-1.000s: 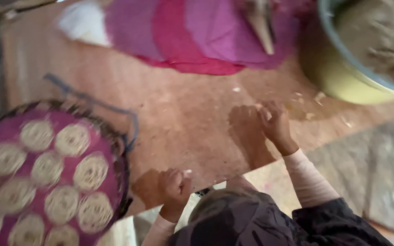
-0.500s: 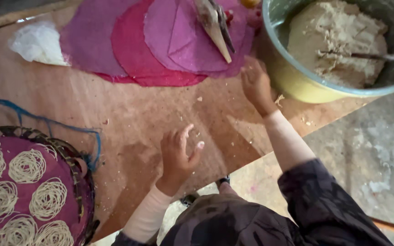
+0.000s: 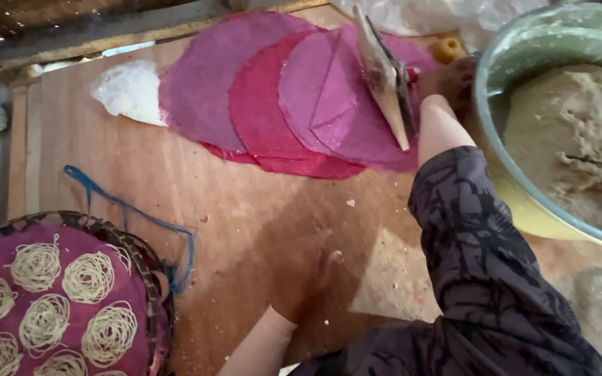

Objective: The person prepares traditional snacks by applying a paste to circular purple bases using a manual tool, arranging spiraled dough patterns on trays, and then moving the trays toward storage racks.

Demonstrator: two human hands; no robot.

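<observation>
At the near edge of the bare brown wooden board [image 3: 210, 188], left hand [image 3: 308, 271]: blurred, but seemingly spread and released, palm down on the wood, holding nothing. Half a second ago raised with fingers splayed; now lowered and bracing. At the near left corner, round woven basket tray [image 3: 144, 261] lined with purple cloth, carrying pale coiled noodle nests [image 3: 88, 277], more of it in view than before. Trailing beside its rim, thin blue cord [image 3: 127, 209].

Across the right side, dark patterned sleeve [image 3: 482, 264], stretched further away than a moment ago. Towards the far edge, overlapping round purple and pink cloth sheets [image 3: 259, 90], with a crumpled white plastic bag [image 3: 130, 90] at their left. On the sheets, pale wedge-shaped press tool [image 3: 384, 76]. Just beside it, right hand [image 3: 447, 78], shifted from the bowl's side up to the far right corner, near a small orange-yellow round piece [image 3: 449, 49]; grip hidden, so clenched or loose cannot be told. At the right edge, large green-rimmed bowl [image 3: 524, 49] of pale crumbly dough [image 3: 580, 139].
</observation>
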